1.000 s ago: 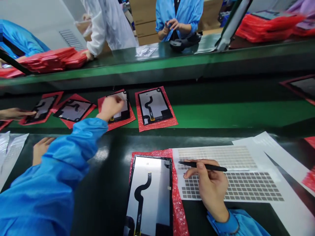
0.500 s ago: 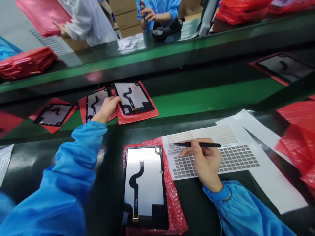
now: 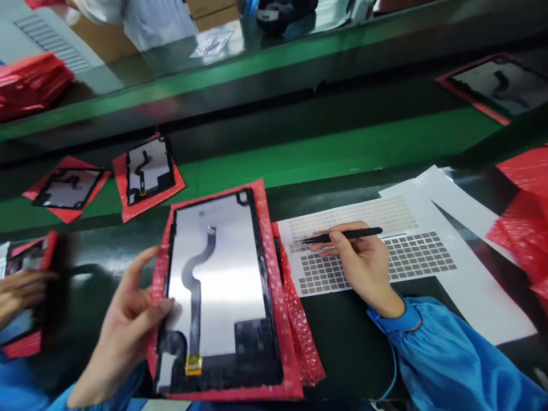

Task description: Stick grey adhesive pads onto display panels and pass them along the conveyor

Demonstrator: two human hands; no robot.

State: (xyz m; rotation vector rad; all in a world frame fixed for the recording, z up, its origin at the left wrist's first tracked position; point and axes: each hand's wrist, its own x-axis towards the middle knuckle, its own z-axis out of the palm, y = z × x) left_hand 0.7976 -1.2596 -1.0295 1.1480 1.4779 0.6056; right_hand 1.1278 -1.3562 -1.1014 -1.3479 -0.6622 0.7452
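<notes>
Currently, left hand (image 3: 122, 328) grips a display panel (image 3: 216, 274), right hand (image 3: 362, 268) pinches tweezers (image 3: 342, 235)

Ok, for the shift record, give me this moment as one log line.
left hand: holds display panel on red bubble wrap | right hand: holds black tweezers over sheet of grey pads

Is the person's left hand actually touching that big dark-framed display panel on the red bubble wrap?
Touching. The head view shows the left hand at the panel's lower left edge, with a fingertip lying on the silver face of the display panel.
</notes>
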